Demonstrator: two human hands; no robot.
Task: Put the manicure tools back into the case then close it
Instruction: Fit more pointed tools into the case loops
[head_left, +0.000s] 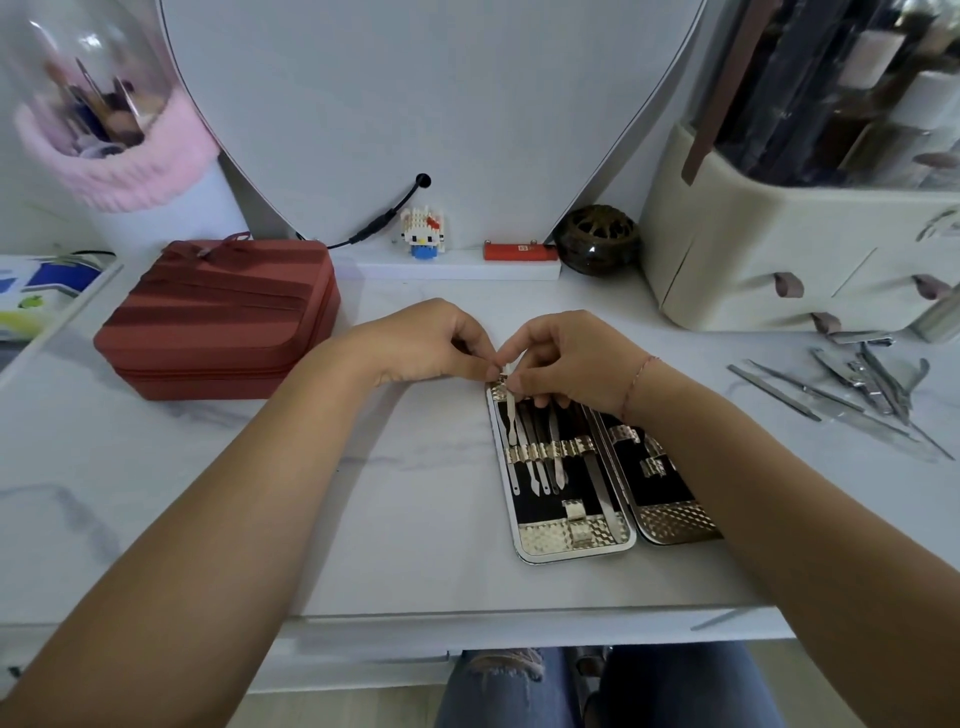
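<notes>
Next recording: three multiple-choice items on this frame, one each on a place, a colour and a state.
1. Where are the loose steel manicure tools? A. on the white marble tabletop, right of the black-lined metal manicure case B. on the floor C. in a lap
2. The ribbed zipped box's colour? A. blue B. red C. green
3. The case is: A. shut B. open flat C. standing upright
Key: 1 A, they lie scattered there; 2 B, plainly red; 3 B, both halves lie flat while left hand and right hand pinch a thin steel tool at its far corner.
</notes>
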